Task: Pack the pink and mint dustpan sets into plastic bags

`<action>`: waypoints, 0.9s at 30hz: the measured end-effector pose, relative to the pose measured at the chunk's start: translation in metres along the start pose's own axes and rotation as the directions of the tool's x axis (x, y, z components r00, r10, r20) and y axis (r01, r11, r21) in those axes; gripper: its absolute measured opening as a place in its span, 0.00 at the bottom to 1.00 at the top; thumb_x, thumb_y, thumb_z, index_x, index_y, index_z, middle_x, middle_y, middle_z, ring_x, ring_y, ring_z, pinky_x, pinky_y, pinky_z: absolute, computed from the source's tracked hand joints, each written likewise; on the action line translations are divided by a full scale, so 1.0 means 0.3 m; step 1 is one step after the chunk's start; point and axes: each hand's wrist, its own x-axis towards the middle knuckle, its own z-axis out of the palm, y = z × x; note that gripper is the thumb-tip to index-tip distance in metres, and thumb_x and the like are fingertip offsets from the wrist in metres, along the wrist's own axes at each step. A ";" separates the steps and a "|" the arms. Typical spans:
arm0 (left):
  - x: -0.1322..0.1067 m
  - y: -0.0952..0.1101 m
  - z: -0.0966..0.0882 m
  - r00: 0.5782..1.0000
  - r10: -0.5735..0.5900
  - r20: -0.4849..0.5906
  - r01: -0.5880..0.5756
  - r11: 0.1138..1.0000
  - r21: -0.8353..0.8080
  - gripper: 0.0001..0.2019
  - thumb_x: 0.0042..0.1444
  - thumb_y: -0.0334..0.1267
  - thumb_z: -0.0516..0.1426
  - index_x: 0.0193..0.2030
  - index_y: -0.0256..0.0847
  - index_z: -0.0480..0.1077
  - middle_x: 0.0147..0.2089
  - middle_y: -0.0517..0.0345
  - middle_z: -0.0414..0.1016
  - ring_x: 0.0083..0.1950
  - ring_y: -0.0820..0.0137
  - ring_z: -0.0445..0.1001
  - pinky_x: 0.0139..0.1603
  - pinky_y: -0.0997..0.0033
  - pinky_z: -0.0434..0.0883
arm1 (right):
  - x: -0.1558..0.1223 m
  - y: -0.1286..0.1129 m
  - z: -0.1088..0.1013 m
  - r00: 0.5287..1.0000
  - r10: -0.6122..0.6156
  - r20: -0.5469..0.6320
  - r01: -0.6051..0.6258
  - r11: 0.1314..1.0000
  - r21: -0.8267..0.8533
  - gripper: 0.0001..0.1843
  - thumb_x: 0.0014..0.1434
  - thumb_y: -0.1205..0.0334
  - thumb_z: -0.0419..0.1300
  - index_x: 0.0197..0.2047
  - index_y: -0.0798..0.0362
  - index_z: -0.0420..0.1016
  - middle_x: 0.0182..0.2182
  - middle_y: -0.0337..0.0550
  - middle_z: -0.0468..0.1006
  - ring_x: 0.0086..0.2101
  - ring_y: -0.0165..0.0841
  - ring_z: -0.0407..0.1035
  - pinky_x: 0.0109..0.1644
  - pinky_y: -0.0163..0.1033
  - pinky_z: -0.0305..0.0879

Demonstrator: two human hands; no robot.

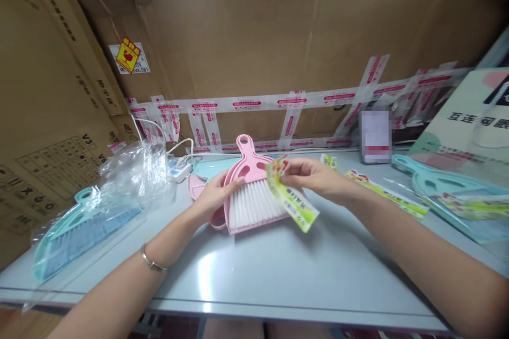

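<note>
A pink dustpan-and-brush set (pixel 252 165) with white bristles tilts up over the middle of the table. My left hand (pixel 218 195) grips its left edge, thumb on the front and fingers behind. In my right hand (pixel 308 172), a green-and-yellow printed label strip (pixel 296 204) is pinched between thumb and fingers, hanging in front of the bristles' right side. Behind the set, parts of another pink piece (pixel 195 186) and a turquoise dustpan (pixel 212 168) show; the rest of them is hidden.
At left lies a bagged turquoise dustpan set (pixel 85 233) beside crumpled clear plastic (pixel 135 169) and a white power strip (pixel 181 170). At right are a loose label strip (pixel 392 195), another turquoise set (pixel 449 201) and an upright phone-like device (pixel 376 135). Cardboard (pixel 254 53) walls the back.
</note>
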 end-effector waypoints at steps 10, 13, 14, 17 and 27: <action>0.016 -0.030 0.000 0.998 0.062 -0.008 -0.063 0.992 -0.105 0.27 0.47 0.49 0.63 0.52 0.39 0.68 0.51 0.48 0.75 0.48 0.60 0.74 0.47 0.63 0.70 | 0.021 0.050 0.097 0.975 -0.018 -0.223 0.024 0.999 0.022 0.16 0.42 0.53 0.68 0.28 0.53 0.70 0.24 0.37 0.76 0.23 0.31 0.69 0.27 0.38 0.67; 0.012 -0.030 -0.004 0.999 0.045 0.009 -0.044 0.997 -0.060 0.26 0.48 0.50 0.62 0.51 0.39 0.68 0.51 0.49 0.74 0.50 0.59 0.72 0.48 0.63 0.69 | 0.013 0.022 0.043 0.926 -0.206 -0.318 0.224 0.974 0.020 0.16 0.43 0.49 0.67 0.29 0.52 0.72 0.28 0.39 0.77 0.30 0.32 0.70 0.37 0.39 0.67; 0.010 -0.028 -0.004 0.999 0.040 0.014 -0.039 0.998 -0.043 0.26 0.48 0.50 0.62 0.51 0.40 0.68 0.52 0.50 0.74 0.51 0.59 0.72 0.49 0.63 0.69 | 0.007 0.010 0.025 0.904 -0.262 -0.336 0.269 0.963 -0.028 0.15 0.46 0.49 0.65 0.30 0.52 0.73 0.29 0.39 0.77 0.31 0.32 0.70 0.38 0.39 0.66; 0.004 -0.022 -0.002 0.999 0.040 0.026 -0.040 0.999 0.008 0.24 0.48 0.51 0.61 0.49 0.40 0.69 0.52 0.52 0.74 0.53 0.58 0.70 0.51 0.63 0.67 | -0.011 -0.015 0.000 0.899 -0.382 -0.213 0.292 0.887 -0.358 0.10 0.56 0.54 0.57 0.33 0.50 0.75 0.32 0.40 0.77 0.32 0.33 0.69 0.37 0.39 0.63; -0.006 -0.006 0.019 0.984 0.016 0.175 -0.003 0.997 -0.072 0.25 0.49 0.54 0.60 0.48 0.38 0.69 0.45 0.51 0.76 0.46 0.60 0.74 0.44 0.65 0.70 | 0.021 0.046 0.110 0.894 -0.370 0.252 0.348 0.221 -0.911 0.06 0.58 0.72 0.51 0.35 0.53 0.65 0.34 0.46 0.73 0.38 0.37 0.65 0.39 0.40 0.53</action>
